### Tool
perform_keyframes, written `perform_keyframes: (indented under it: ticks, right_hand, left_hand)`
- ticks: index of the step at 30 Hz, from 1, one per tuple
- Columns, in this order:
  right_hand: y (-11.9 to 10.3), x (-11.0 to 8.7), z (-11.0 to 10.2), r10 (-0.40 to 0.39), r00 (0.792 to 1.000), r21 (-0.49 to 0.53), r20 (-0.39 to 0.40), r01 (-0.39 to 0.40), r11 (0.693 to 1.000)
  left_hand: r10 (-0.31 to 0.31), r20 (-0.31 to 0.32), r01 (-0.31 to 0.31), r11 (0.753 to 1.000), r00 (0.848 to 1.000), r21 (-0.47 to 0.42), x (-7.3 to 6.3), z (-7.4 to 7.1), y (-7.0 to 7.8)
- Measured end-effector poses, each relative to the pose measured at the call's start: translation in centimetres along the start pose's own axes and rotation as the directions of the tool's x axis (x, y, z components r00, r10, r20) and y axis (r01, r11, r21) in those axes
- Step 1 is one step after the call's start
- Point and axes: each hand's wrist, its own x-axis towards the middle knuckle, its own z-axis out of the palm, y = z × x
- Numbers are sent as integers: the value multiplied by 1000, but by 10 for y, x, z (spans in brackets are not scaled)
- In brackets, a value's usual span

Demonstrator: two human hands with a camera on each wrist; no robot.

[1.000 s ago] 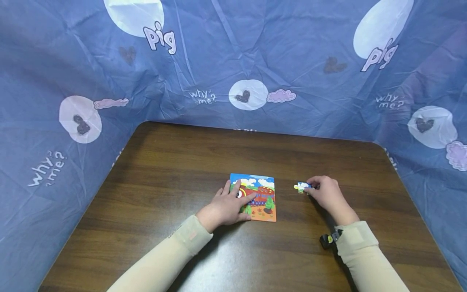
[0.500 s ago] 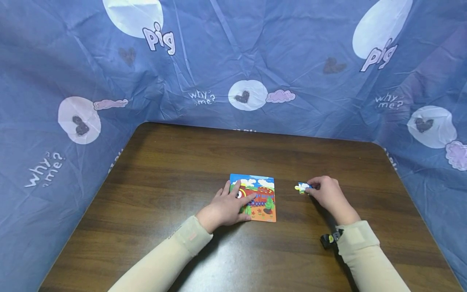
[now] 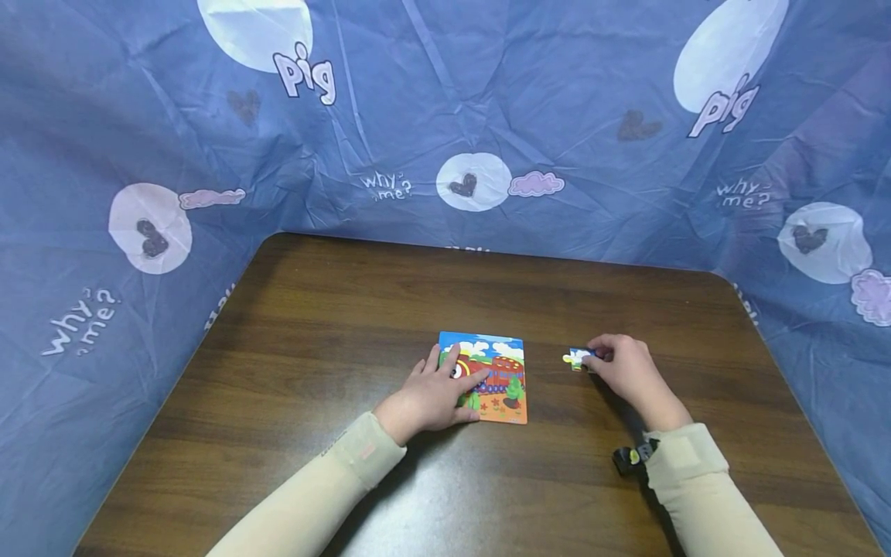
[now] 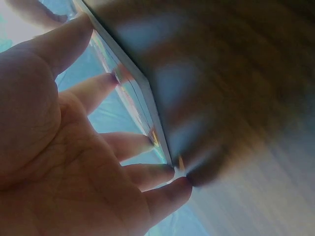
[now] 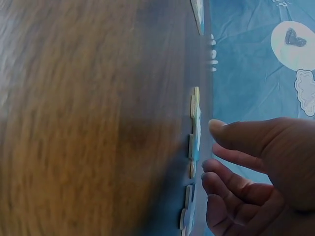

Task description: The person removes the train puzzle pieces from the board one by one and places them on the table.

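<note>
A square picture jigsaw puzzle (image 3: 513, 375) with a red train lies mid-table in the head view. My left hand (image 3: 435, 391) rests over its left side with fingers spread; the left wrist view shows the fingertips along the board's edge. To the right, a jigsaw piece (image 3: 577, 357) in white, blue and yellow lies on the table. My right hand (image 3: 626, 375) is bent over it, thumb and index finger overlapping its right part. In the right wrist view the fingers are loosely curved with a gap between thumb (image 5: 236, 135) and fingers, just above the piece (image 5: 196, 132).
More thin pieces (image 5: 187, 209) lie close by on the table in the right wrist view. The brown wooden table (image 3: 334, 309) backs onto a blue printed cloth (image 3: 390, 100). A dark strap device (image 3: 632, 458) sits at the right sleeve.
My right hand and the jigsaw piece under it have shifted very slightly right. The left hand and the puzzle stay where they were.
</note>
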Motion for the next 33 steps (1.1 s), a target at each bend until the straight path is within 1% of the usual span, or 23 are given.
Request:
perform_keyframes:
  ticks: [4, 9, 17, 20, 24, 27, 31, 33]
  right_hand:
    - [-4, -1, 0, -22, 999, 11, -27, 22, 1000]
    - [-10, -2, 2, -36, 999, 31, -33, 37, 999]
    - [-24, 0, 11, -92, 994, 61, -63, 96, 993]
    - [-31, 1, 16, -99, 993, 76, -57, 103, 992]
    - [-40, 3, 24, -109, 993, 94, -42, 113, 989]
    - [-46, 4, 29, -126, 991, 108, -35, 129, 986]
    - [-54, 4, 36, -140, 990, 117, -28, 142, 983]
    - [-57, 4, 38, -137, 990, 117, -17, 138, 984]
  left_hand:
    - [2, -1, -2, 1000, 1000, 0, -1, -1, 0]
    - [9, -6, -9, 1000, 1000, 2, -2, 0, 0]
    - [15, -23, -15, 1000, 1000, -3, -1, 2, 0]
    - [19, -34, -19, 1000, 999, 3, -1, 3, -1]
    - [19, -30, -19, 1000, 999, -1, -1, 4, -2]
    - [21, -24, -22, 999, 999, -24, -1, 4, -3]
    - [24, -36, -26, 998, 999, -62, -1, 3, -7]
    - [18, -40, -20, 998, 999, -65, -1, 3, -8]
